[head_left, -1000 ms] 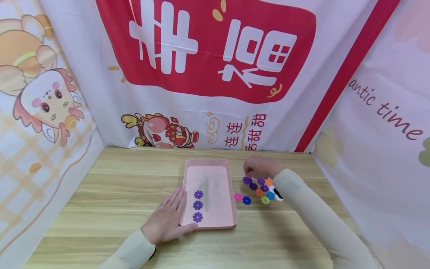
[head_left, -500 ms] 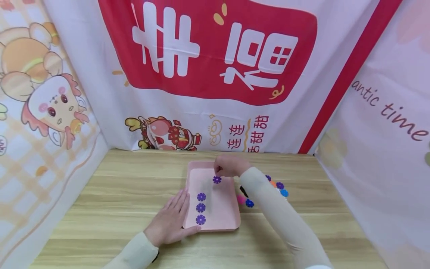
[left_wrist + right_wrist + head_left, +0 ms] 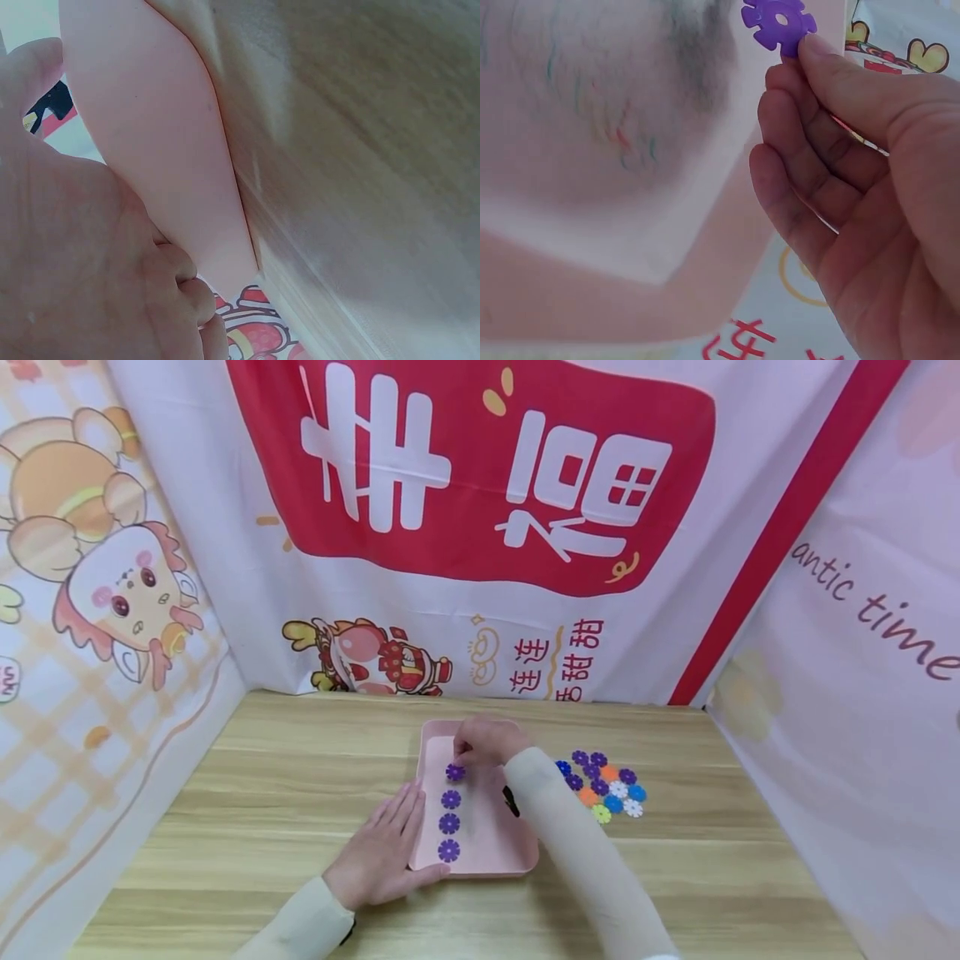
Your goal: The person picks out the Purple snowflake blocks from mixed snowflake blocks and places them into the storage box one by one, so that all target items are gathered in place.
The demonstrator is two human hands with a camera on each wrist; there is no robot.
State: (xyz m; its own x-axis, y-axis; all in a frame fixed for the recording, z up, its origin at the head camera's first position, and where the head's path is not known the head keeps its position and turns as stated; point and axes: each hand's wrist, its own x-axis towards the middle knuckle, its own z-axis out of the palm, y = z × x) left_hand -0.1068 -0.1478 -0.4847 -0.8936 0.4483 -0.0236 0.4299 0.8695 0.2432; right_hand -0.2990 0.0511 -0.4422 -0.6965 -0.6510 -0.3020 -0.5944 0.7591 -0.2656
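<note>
My right hand (image 3: 487,742) is over the far part of the pink tray (image 3: 495,852). Between its thumb and forefinger it pinches a purple snowflake disc (image 3: 781,21) by the notched edge, the other fingers curled loosely below. In the head view this disc lines up just beyond a column of three purple discs, the nearest being a purple disc (image 3: 448,851) by the tray's left side. My left hand (image 3: 378,852) rests along the tray's left wall, fingers straight and thumb at the near corner. The left wrist view has that hand against the outer pink wall (image 3: 150,112).
Right of the tray, several loose snowflake discs lie together on the wooden table (image 3: 315,768), among them an orange disc (image 3: 588,797), a blue disc (image 3: 613,803) and a yellow-green disc (image 3: 602,814). A printed curtain (image 3: 390,577) hangs behind the table's far edge.
My right hand has come left from the loose discs to the tray with a purple disc, then across to the column's far end. The left hand stays at the tray.
</note>
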